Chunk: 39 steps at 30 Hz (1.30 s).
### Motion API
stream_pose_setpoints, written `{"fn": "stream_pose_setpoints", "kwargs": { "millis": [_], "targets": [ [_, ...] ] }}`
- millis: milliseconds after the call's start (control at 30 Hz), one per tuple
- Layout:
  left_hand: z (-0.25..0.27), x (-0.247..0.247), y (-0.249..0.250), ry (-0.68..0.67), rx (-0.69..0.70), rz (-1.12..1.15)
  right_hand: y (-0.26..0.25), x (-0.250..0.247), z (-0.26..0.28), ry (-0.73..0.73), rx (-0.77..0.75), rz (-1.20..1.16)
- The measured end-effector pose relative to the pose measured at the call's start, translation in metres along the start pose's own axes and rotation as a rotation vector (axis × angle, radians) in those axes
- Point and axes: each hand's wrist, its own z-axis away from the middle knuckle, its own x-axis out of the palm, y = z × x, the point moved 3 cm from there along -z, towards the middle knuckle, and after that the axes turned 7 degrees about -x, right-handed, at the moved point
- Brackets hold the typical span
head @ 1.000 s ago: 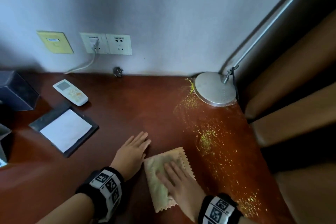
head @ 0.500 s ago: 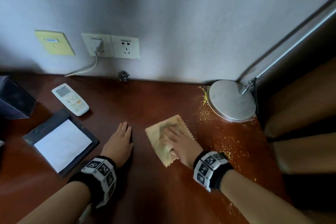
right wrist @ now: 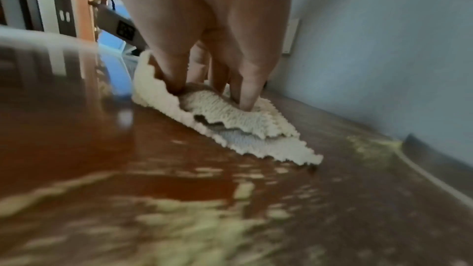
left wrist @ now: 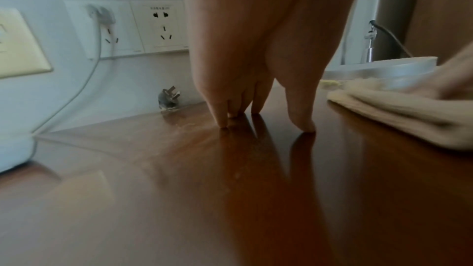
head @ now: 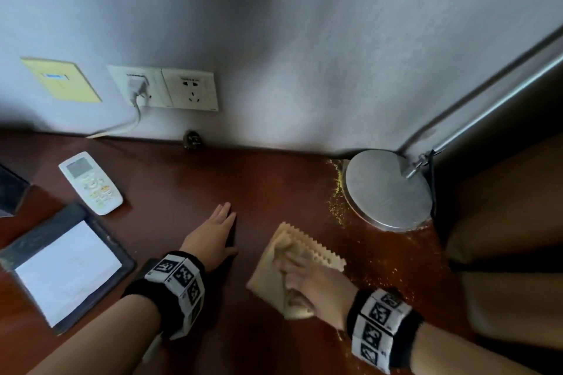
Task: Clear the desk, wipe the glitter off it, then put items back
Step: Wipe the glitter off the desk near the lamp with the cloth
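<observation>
Left hand (head: 213, 236) lies palm down, fingers (left wrist: 256, 80) straight and close together, thumb set slightly apart, fingertips touching the surface. Left forearm enters from the lower left; a black wristband with white coded markers encircles the wrist. Right hand (head: 307, 280) is also palm down, fingers (right wrist: 176, 64) extended and pressing downward at their tips. Right forearm enters from the lower right, its wrist bearing a matching marked band. The two hands sit near each other, not touching.

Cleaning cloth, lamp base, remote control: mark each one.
cleaning cloth (head: 307, 248), head view, on its zigzag edge.
lamp base (head: 387, 189), head view, centre of the metal disc.
remote control (head: 91, 183), head view, on its keypad.
</observation>
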Motion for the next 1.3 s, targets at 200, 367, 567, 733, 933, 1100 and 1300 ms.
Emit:
{"fn": "stream_pose_setpoints", "kwargs": {
  "millis": [200, 367, 567, 733, 933, 1100, 1300],
  "targets": [
    [-0.021, -0.007, 0.018, 0.001, 0.001, -0.061, 0.097, -0.078, -0.041, 0.181, 0.414, 0.050],
    [-0.038, -0.018, 0.027, -0.061, -0.069, -0.110, 0.084, -0.069, -0.055, 0.013, 0.298, 0.305],
    [-0.040, -0.020, 0.035, -0.056, -0.116, -0.132, 0.099, -0.064, -0.062, -0.026, 0.261, 0.331],
    [-0.037, -0.021, 0.034, -0.052, -0.105, -0.119, 0.140, -0.103, -0.077, 0.101, 0.615, 0.147],
    [-0.037, -0.023, 0.035, -0.046, -0.091, -0.129, 0.070, -0.062, -0.083, 0.018, 0.256, 0.223],
    [-0.036, -0.022, 0.034, -0.041, -0.089, -0.112, 0.122, -0.082, -0.080, 0.071, 0.469, 0.270],
    [-0.037, -0.021, 0.033, -0.063, -0.086, -0.113, 0.112, -0.092, -0.076, 0.051, 0.427, 0.233]
  ]
}}
